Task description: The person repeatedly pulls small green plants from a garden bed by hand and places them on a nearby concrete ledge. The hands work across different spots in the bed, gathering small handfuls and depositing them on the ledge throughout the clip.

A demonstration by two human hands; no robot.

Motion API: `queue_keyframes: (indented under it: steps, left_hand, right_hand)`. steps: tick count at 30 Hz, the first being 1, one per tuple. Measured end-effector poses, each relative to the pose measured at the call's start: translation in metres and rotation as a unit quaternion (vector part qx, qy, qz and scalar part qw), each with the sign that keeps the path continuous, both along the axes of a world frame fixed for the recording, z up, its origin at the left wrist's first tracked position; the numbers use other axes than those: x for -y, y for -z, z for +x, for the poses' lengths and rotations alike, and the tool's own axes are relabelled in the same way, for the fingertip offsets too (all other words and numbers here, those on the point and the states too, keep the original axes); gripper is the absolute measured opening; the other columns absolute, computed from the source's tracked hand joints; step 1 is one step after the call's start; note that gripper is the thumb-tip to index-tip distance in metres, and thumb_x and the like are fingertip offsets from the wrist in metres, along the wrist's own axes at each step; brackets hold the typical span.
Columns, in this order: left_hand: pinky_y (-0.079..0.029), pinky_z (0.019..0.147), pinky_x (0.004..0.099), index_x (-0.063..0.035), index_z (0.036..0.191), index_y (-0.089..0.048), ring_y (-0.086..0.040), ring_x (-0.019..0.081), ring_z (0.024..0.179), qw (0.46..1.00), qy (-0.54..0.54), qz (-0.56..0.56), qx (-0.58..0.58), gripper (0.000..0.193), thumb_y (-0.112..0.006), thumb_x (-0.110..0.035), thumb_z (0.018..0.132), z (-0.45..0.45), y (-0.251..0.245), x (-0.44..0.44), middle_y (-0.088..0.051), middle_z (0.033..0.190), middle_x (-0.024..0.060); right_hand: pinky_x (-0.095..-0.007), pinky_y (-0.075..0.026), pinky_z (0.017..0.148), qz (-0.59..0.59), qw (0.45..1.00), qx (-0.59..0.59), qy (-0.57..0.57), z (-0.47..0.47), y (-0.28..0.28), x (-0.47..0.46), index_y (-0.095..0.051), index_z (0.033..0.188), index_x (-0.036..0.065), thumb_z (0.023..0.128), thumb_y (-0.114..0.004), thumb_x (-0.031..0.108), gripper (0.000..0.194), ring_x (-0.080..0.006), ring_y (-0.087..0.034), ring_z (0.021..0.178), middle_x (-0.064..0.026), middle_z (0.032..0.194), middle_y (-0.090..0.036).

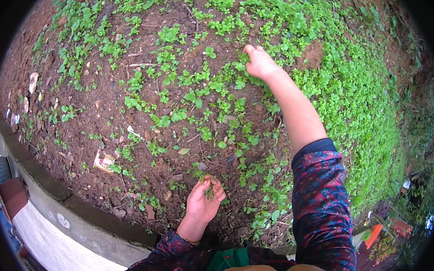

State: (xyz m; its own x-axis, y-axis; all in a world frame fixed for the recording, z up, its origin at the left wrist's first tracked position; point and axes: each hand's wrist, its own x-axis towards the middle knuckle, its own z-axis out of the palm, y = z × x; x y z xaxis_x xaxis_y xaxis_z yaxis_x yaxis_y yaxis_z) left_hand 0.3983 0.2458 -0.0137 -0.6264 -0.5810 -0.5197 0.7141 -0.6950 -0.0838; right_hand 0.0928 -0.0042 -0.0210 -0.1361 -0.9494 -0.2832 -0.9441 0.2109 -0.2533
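My right hand [260,63] reaches out to the upper middle of the view, its fingers down among small green leafy plants [238,79] that grow from brown soil; whether the fingertips hold anything is hidden. Low in the middle, my left hand [206,197] is turned palm up with its fingers curled around a small bunch of green sprigs [209,193]. Bare soil [186,163] with scattered seedlings and twigs lies between the two hands.
Dense green plants [361,124] cover the right side. A torn printed wrapper [104,161] and a white scrap [135,132] lie on the soil at left. A concrete wall edge [73,216] curves along the lower left. An orange object [373,235] is at the lower right.
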Motion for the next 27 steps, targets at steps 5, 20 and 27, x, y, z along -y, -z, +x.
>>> queue_keyframes:
  steps: [5, 20, 27]
  left_hand:
    - [-0.037, 0.059, 0.0297, -0.0090, 0.095, -0.055, -0.048, 0.0167, 0.066, 1.000, 0.002, 0.016, 0.007, 0.008, -0.050, -0.014, 0.091, 0.000, 0.000, -0.001, -0.053, 0.079, 0.0055]
    - [-0.037, 0.059, 0.0300, -0.0115, 0.098, -0.055, -0.049, 0.0171, 0.066, 1.000, 0.001, 0.023, -0.005, 0.008, -0.050, -0.012, 0.091, 0.001, 0.002, -0.002, -0.054, 0.081, 0.0053]
    - [-0.036, 0.059, 0.0299, -0.0111, 0.097, -0.055, -0.049, 0.0168, 0.066, 1.000, -0.006, 0.012, -0.013, 0.007, -0.052, -0.014, 0.091, 0.002, 0.002, -0.001, -0.054, 0.081, 0.0051]
  right_hand:
    - [-0.0405, -0.048, 0.091, -0.040, 0.999, -0.035, -0.009, 0.002, 0.014, 0.002, -0.055, 0.106, 0.002, 0.073, -0.053, 0.000, 0.033, -0.0394, -0.059, 0.099, -0.0279, 0.107, -0.057]
    - [-0.0323, -0.052, 0.082, 0.044, 0.986, 0.156, -0.041, 0.034, -0.038, 0.014, -0.053, 0.116, 0.010, 0.086, -0.047, -0.002, 0.033, -0.0232, -0.058, 0.098, -0.0136, 0.107, -0.058]
    - [-0.0391, -0.042, 0.100, 0.126, 0.970, -0.028, -0.205, 0.059, -0.038, 0.012, -0.050, 0.124, 0.019, 0.073, -0.052, -0.009, 0.058, -0.0308, -0.045, 0.122, -0.0141, 0.129, -0.045]
